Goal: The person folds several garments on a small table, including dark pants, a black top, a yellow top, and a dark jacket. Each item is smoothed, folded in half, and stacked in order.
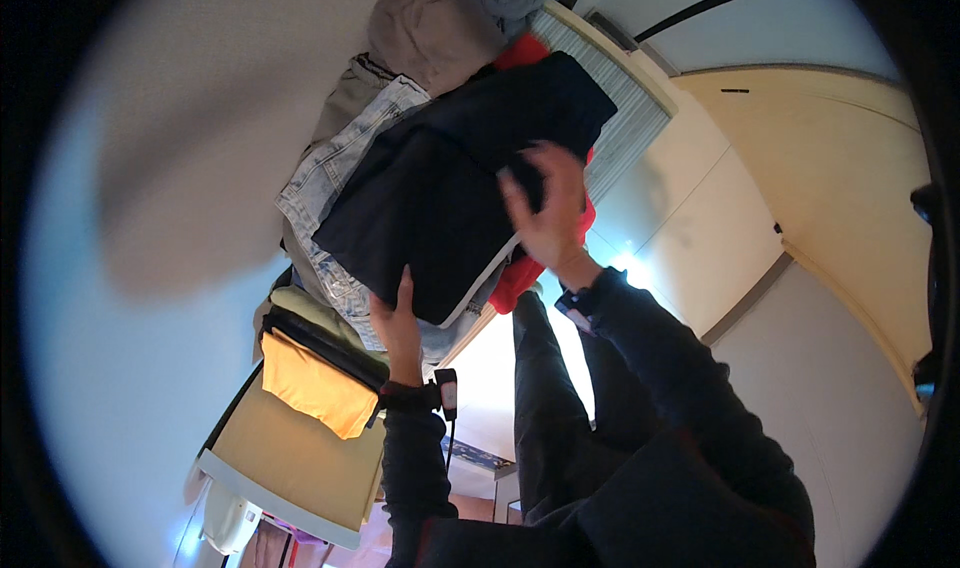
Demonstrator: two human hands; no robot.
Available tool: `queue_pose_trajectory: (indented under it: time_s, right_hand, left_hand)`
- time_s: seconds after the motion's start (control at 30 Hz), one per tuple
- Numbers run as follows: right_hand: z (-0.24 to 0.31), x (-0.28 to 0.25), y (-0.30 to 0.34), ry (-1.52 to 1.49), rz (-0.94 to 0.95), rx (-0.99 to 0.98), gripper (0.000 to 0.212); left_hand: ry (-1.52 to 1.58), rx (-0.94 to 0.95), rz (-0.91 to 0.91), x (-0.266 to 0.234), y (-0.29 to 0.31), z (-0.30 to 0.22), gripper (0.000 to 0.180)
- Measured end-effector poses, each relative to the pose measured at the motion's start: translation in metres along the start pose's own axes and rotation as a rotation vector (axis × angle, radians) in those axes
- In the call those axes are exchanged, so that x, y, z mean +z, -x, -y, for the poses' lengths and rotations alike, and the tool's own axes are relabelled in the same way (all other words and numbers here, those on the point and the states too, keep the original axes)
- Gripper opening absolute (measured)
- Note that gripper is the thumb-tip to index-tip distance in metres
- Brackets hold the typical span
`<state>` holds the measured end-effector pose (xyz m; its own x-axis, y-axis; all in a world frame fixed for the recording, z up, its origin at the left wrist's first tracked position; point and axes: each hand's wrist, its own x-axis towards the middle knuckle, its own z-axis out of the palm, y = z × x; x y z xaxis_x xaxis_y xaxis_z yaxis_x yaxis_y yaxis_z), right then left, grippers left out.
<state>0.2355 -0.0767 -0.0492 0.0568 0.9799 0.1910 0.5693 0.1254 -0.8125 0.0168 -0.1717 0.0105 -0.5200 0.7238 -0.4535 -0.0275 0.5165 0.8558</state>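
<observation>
A dark navy garment with white edging lies folded flat on a heap of clothes. My left hand is at its near corner, thumb on top of the cloth and the other fingers partly hidden at the edge. Over the garment's right part is my right hand, fingers apart and slightly blurred, holding nothing. Beneath the dark garment, light blue denim shows on the left and red cloth on the right.
Grey-brown clothes are heaped at the far end. Nearer left, a folded orange-yellow cloth and a green one lie stacked by a tan surface. A ribbed grey surface shows beyond the heap. A white device sits lower left.
</observation>
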Motion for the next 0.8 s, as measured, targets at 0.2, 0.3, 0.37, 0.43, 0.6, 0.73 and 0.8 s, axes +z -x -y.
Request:
queue_pose_trajectory:
  time_s: [0.2,0.3,0.37,0.43,0.6,0.73,0.8]
  right_hand:
    - [-0.042,-0.036,-0.048,-0.275,-0.134,0.936,0.097]
    - [-0.055,-0.034,-0.054,-0.646,-0.033,1.056,0.092]
    - [-0.06,-0.034,-0.057,-0.735,-0.015,1.105,0.082]
    - [-0.064,-0.035,-0.06,-1.018,0.134,1.091,0.065]
    - [-0.05,-0.038,-0.061,-1.07,-0.003,0.824,0.05]
    - [-0.008,-0.039,-0.044,-0.175,-0.071,0.166,0.056]
    - [0.019,-0.034,-0.029,0.001,-0.043,-0.15,0.059]
  left_hand:
    - [-0.258,0.134,-0.214,-0.006,0.006,-0.014,0.033]
    - [-0.796,0.446,-0.42,0.006,0.007,-0.027,0.051]
    - [-0.971,0.672,-0.322,0.021,0.016,-0.033,0.053]
    - [-0.962,0.807,-0.04,0.047,0.016,-0.031,0.053]
    - [-1.294,0.739,0.269,0.093,-0.011,-0.014,0.06]
    - [-1.311,0.749,0.315,0.088,-0.016,-0.004,0.069]
    - [-1.288,0.726,0.321,0.076,-0.009,-0.001,0.066]
